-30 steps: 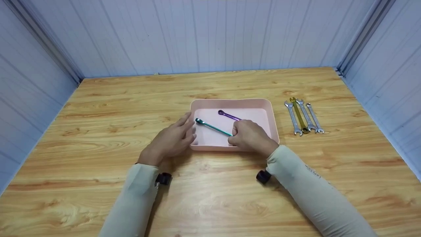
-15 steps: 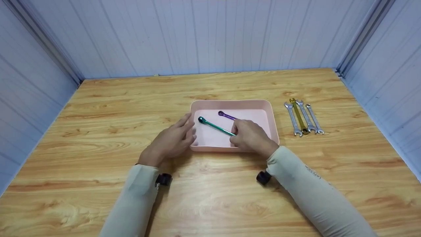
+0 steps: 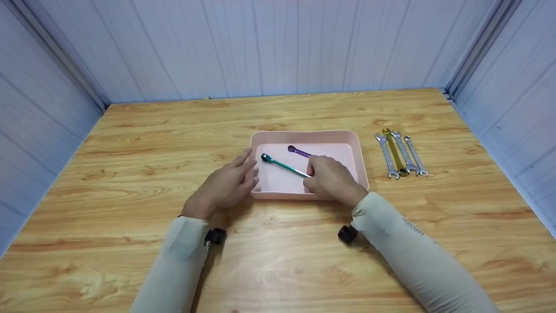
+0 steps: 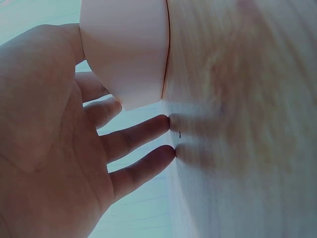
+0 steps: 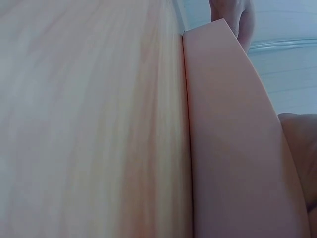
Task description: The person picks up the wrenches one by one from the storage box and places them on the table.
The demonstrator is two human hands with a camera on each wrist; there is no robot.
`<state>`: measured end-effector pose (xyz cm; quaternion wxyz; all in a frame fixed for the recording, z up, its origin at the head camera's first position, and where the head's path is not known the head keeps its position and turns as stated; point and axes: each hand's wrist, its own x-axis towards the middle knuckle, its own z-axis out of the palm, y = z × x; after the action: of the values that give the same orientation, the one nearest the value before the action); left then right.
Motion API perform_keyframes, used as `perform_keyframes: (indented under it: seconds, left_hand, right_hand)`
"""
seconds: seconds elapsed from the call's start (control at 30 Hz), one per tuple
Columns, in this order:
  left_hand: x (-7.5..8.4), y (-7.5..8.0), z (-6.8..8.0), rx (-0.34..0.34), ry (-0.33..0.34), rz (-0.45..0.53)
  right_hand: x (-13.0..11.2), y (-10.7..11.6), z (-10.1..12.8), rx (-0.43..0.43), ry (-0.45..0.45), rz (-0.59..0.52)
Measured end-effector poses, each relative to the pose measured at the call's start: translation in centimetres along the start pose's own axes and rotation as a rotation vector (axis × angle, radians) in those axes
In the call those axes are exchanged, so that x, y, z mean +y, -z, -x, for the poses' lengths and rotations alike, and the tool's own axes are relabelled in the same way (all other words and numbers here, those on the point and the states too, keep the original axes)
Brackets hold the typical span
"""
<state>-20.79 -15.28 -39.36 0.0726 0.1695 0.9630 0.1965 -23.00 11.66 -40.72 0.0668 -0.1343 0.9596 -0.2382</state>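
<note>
green wrench (image 3: 284,166) | slim, metallic, ring end up-left | tilted over pink tray (image 3: 304,137) | handle end pinched

Test booth: wood-grain table (image 3: 130,174), pale panel walls (image 3: 278,48), wrench row (image 3: 402,154).

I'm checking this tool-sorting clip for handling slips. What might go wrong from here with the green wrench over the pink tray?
The right hand pinches only one end of the green wrench, so its long free end might swing or slip out. That end could knock the purple wrench lying beside it. The left hand rests open at the pink tray edge, so the light tray may slide if bumped.
</note>
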Motion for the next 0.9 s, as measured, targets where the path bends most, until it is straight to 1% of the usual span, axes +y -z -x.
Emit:
perform_keyframes:
  seconds: [0.33, 0.57, 0.73, 0.9]
  left_hand:
    - [0.00, -0.02, 0.09, 0.002, 0.001, 0.003]
    - [-0.04, -0.07, 0.06, 0.012, -0.036, -0.003]
    - [-0.14, -0.05, 0.16, 0.027, -0.060, 0.002]
    - [-0.14, -0.04, 0.16, 0.018, -0.045, -0.002]
  right_hand:
    - [0.06, -0.01, 0.02, 0.020, 0.024, -0.014]
    - [0.28, -0.10, 0.21, 0.052, 0.016, 0.005]
    - [0.30, -0.04, 0.25, 0.052, 0.006, 0.002]
    - [0.21, -0.02, 0.14, 0.050, 0.005, 0.000]
